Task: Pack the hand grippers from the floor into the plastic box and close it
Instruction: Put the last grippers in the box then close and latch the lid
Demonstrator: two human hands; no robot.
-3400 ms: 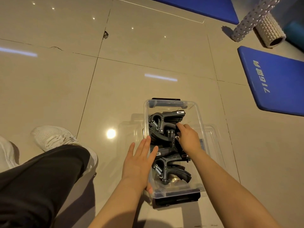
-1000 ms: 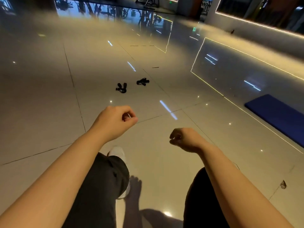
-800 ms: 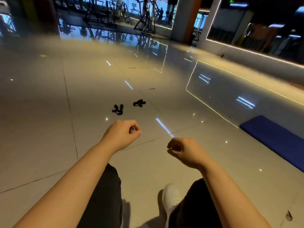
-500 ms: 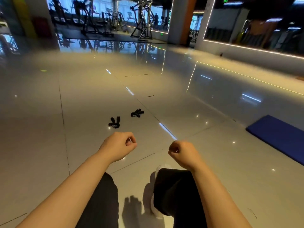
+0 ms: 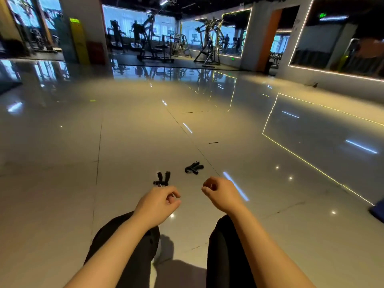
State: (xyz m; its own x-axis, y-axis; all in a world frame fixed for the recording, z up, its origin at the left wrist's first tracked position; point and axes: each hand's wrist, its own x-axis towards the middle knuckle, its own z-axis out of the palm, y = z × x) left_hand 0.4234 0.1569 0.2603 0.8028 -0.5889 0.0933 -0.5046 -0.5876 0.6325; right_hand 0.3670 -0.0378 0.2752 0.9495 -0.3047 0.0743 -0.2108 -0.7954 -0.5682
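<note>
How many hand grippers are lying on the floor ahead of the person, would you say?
2. One hand gripper lies just beyond the left hand; the other hand gripper lies farther right, beyond the right hand. Others may lie out of view.

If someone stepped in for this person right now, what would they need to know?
Left hand: loosely curled, holding nothing.
Right hand: the same.
Two grippers lie on the floor just ahead, apart from each other: the left gripper and the right gripper.
The box is out of view, so what is already packed can't be told.
Left: pick up both, carry them to the box, close it.
</note>
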